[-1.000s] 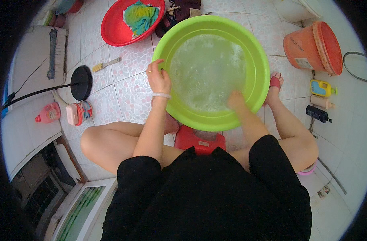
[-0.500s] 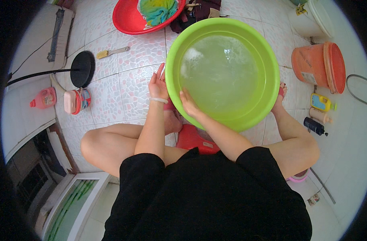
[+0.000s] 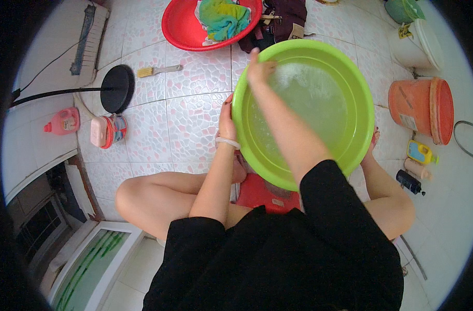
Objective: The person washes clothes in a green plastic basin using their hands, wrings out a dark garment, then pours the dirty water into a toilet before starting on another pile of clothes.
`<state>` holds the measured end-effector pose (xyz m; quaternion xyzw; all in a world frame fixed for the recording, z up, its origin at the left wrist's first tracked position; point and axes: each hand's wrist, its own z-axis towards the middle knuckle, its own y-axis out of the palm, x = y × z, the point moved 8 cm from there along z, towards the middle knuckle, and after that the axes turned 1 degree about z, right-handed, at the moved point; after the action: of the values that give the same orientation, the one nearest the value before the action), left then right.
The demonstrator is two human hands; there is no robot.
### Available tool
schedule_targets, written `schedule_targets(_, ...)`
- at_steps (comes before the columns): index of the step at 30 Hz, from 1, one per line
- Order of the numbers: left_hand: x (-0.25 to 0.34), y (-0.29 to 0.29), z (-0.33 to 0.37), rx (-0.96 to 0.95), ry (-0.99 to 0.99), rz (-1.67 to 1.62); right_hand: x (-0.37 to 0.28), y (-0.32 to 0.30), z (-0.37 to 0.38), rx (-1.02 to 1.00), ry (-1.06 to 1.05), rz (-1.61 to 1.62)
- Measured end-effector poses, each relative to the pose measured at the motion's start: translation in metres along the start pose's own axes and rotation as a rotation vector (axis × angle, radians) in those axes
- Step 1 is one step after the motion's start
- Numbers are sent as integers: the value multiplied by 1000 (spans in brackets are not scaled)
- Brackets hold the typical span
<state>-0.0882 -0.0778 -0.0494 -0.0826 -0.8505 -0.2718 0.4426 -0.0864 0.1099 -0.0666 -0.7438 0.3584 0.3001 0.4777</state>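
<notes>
A big lime-green basin point(image 3: 304, 173) of cloudy water point(image 3: 319, 111) stands between my knees. My left hand point(image 3: 227, 122), with a pale bracelet at its wrist, cups the basin's left side from outside; its fingers are partly hidden by the rim. Across the water reaches my right arm. My right hand point(image 3: 260, 71) is over the far left rim, slightly blurred, its fingers apart and no object visible in it. White foam point(image 3: 298, 75) floats beside that hand.
Beyond is a red basin point(image 3: 177, 33) with a green-blue cloth point(image 3: 223, 20), beside a dark bag point(image 3: 291, 18). A brush point(image 3: 158, 71) lies left on the tiles. At right stand an orange bucket point(image 3: 410, 106), a white bucket point(image 3: 412, 46) and bottles point(image 3: 420, 152).
My right hand has gone from the near left inside of the green basin to its far left rim. My left hand, palm up before, now rests against the outer side. The view has shifted.
</notes>
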Motion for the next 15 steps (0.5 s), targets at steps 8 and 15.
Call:
schedule_targets(8,39,48,-7,22,453,1144,71,-99,129,-28,-11,49)
schedule_targets(15,51,37,7,70,565,1182,136,-144,33,-129,-495,-1063)
